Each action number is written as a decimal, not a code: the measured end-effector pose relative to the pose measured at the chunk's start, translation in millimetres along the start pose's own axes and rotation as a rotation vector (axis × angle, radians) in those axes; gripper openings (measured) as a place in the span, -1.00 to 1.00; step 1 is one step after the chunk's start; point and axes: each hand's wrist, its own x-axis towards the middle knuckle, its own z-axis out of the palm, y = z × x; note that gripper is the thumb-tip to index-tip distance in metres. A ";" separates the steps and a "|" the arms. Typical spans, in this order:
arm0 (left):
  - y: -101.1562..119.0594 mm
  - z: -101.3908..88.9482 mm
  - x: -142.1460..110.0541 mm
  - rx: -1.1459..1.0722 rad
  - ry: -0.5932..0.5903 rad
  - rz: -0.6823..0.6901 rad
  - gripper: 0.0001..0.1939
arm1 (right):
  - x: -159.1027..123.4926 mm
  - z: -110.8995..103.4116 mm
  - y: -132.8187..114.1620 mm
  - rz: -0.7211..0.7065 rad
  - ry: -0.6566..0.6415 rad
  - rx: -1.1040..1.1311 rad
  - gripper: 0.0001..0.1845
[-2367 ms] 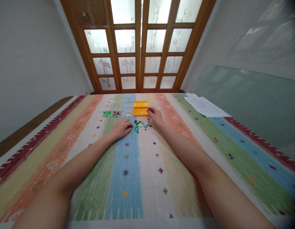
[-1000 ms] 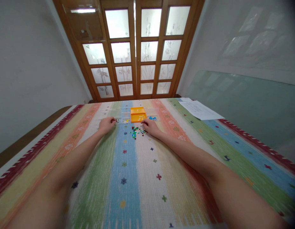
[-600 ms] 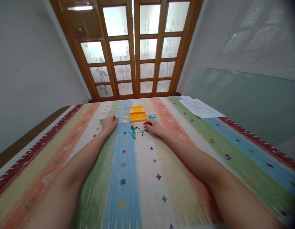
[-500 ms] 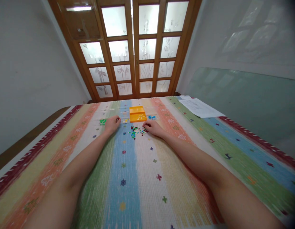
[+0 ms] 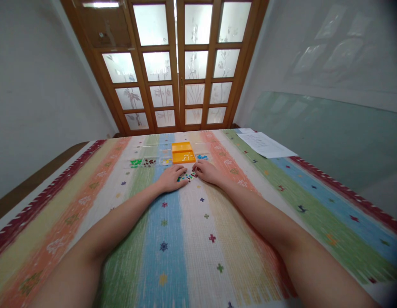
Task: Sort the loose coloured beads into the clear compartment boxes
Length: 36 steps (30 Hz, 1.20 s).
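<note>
A loose pile of small coloured pieces [image 5: 191, 176], in green, blue, white and dark red, lies on the striped tablecloth [image 5: 198, 222]. My left hand [image 5: 171, 178] rests at the pile's left side, thumb and fingers apart, covering part of it. At the right edge of the pile is my right hand [image 5: 207, 172], its fingers bent and drawn together at the tips. Whatever may be between them is too small to make out. Just beyond the hands stands an open orange box [image 5: 182, 148] with white pieces inside.
Left of the orange box are clear boxes with green pieces [image 5: 136, 163], dark red pieces [image 5: 149, 162] and yellow pieces [image 5: 167, 162]. Blue pieces [image 5: 202, 157] sit in a clear box to its right. Printed paper sheets [image 5: 265, 144] lie at the far right.
My left hand has moved right, from the clear boxes to the pile, and its fingers have spread. The box of dark red pieces is now uncovered. My right hand stays by the pile.
</note>
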 end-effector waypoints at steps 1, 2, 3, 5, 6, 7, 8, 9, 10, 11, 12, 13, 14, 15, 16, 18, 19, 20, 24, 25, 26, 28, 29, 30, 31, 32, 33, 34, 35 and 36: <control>-1.0 0.6 -1.6 0.006 -0.009 -0.001 -0.43 | -0.1 -1.7 0.7 -0.009 -0.001 0.020 -0.81; -2.4 0.8 -3.1 0.009 -0.016 -0.001 -0.43 | -0.1 -3.9 1.5 -0.019 -0.008 0.042 -0.82; -4.0 0.4 -4.6 0.008 -0.021 -0.001 -0.43 | -0.2 -6.5 2.3 -0.028 -0.020 0.066 -0.83; -7.2 -1.7 -7.7 0.004 -0.033 -0.001 -0.42 | -0.4 -11.8 3.6 -0.052 -0.056 0.108 -0.85; -8.7 -3.2 -9.3 0.001 -0.039 0.003 -0.40 | -0.6 -14.3 4.0 -0.065 -0.076 0.124 -0.87; -10.2 -5.0 -11.0 -0.002 -0.045 0.011 -0.39 | -0.9 -16.3 3.8 -0.077 -0.094 0.134 -0.89; -11.7 -6.8 -12.7 -0.007 -0.051 0.020 -0.37 | -1.2 -17.8 3.2 -0.088 -0.107 0.140 -0.90; -13.2 -8.6 -14.2 -0.012 -0.056 0.031 -0.36 | -1.5 -18.9 1.9 -0.102 -0.115 0.140 -0.92; -14.7 -10.2 -15.6 -0.018 -0.058 0.042 -0.36 | -2.0 -19.4 -0.1 -0.117 -0.121 0.138 -0.92; -16.2 -11.6 -16.7 -0.022 -0.055 0.049 -0.36 | -2.5 -19.5 -2.8 -0.133 -0.125 0.133 -0.93; -17.6 -12.6 -17.5 -0.025 -0.049 0.052 -0.37 | -3.0 -19.1 -5.9 -0.151 -0.126 0.129 -0.94; -18.8 -13.3 -18.0 -0.029 -0.041 0.052 -0.38 | -3.5 -18.3 -9.4 -0.167 -0.123 0.125 -0.94; -20.0 -13.5 -18.2 -0.034 -0.033 0.049 -0.39 | -3.9 -17.3 -12.8 -0.178 -0.119 0.122 -0.93; -20.9 -13.4 -18.3 -0.040 -0.026 0.045 -0.40 | -4.2 -16.0 -15.9 -0.184 -0.114 0.120 -0.93; -21.8 -12.9 -18.1 -0.046 -0.020 0.041 -0.41 | -4.4 -14.6 -18.4 -0.184 -0.108 0.117 -0.92; -23.0 -11.6 -17.7 -0.055 -0.014 0.035 -0.41 | -4.1 -11.3 -20.8 -0.172 -0.088 0.103 -0.91; -23.4 -10.8 -17.5 -0.058 -0.011 0.033 -0.41 | -3.7 -9.6 -20.7 -0.160 -0.070 0.090 -0.91; -23.6 -10.2 -17.3 -0.059 -0.006 0.033 -0.40 | -3.2 -7.8 -19.9 -0.144 -0.046 0.073 -0.90; -24.8 -8.7 -16.0 -0.047 0.024 0.015 -0.42 | -1.1 -0.2 -16.1 -0.132 0.049 0.029 -0.82; -25.7 -8.7 -15.4 -0.040 0.038 0.000 -0.45 | -0.7 1.9 -16.2 -0.155 0.058 0.032 -0.78; -27.0 -8.7 -14.8 -0.033 0.053 -0.018 -0.49 | -0.4 4.1 -16.7 -0.184 0.059 0.036 -0.75; -31.2 -9.2 -13.4 -0.024 0.081 -0.051 -0.58 | 0.7 8.7 -18.7 -0.230 0.039 0.034 -0.69; -33.9 -9.5 -12.8 -0.023 0.090 -0.062 -0.62 | 1.4 10.9 -19.7 -0.240 0.022 0.028 -0.66; -36.8 -9.8 -12.4 -0.023 0.095 -0.069 -0.64 | 2.4 12.8 -20.4 -0.242 0.006 0.022 -0.65; -39.7 -10.1 -12.1 -0.023 0.098 -0.071 -0.65 | 3.6 14.4 -20.7 -0.241 -0.009 0.017 -0.64; -42.3 -10.4 -11.9 -0.023 0.100 -0.071 -0.67 | 5.0 15.5 -20.8 -0.240 -0.021 0.016 -0.63; -44.5 -10.5 -11.9 -0.020 0.104 -0.072 -0.68 | 6.3 16.1 -20.5 -0.241 -0.028 0.020 -0.62; -46.1 -10.6 -11.9 -0.016 0.105 -0.074 -0.69 | 7.6 16.3 -20.2 -0.242 -0.031 0.026 -0.61; -47.0 -10.5 -11.9 -0.010 0.106 -0.079 -0.70 | 8.7 16.1 -19.9 -0.244 -0.033 0.035 -0.61; -47.3 -10.4 -11.9 -0.001 0.109 -0.091 -0.70 | 9.6 15.6 -19.8 -0.246 -0.036 0.042 -0.61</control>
